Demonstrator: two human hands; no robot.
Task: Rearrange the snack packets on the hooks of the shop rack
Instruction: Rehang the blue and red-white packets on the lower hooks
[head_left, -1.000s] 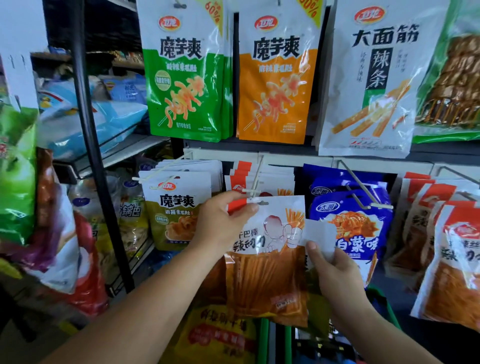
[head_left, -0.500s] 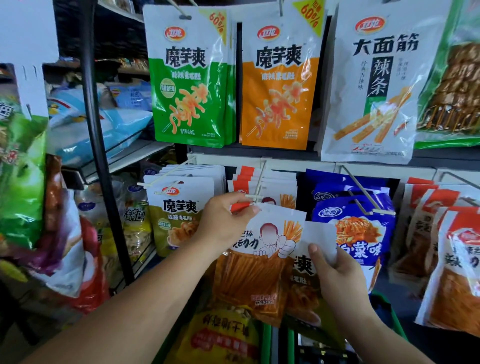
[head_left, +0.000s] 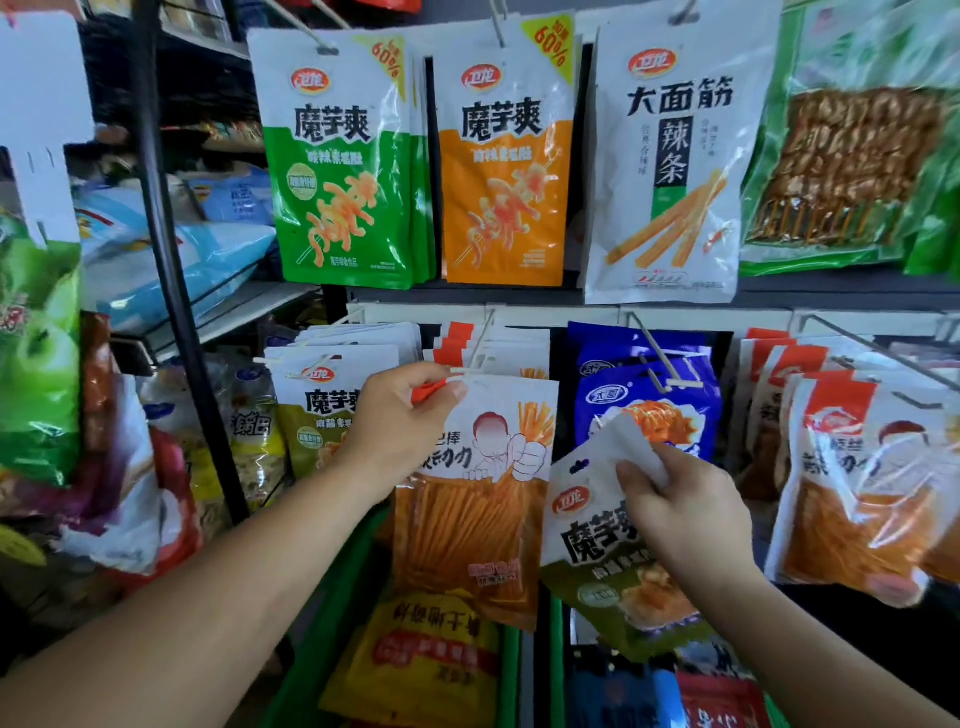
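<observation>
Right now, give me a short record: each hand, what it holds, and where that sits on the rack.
left hand: pinches top corner of orange spicy-strip packet
that packet: top edge at white hook tip; threaded or not, cannot tell
right hand: grips olive konjac packet, off any hook, top bent over
matching stock: olive konjac row on lower row's leftmost hook

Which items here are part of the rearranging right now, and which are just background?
In use: left hand pinching the orange-strip packet by the hook; right hand gripping the olive packet.
Background: big green packet, blue packets, yellow bag below.
</observation>
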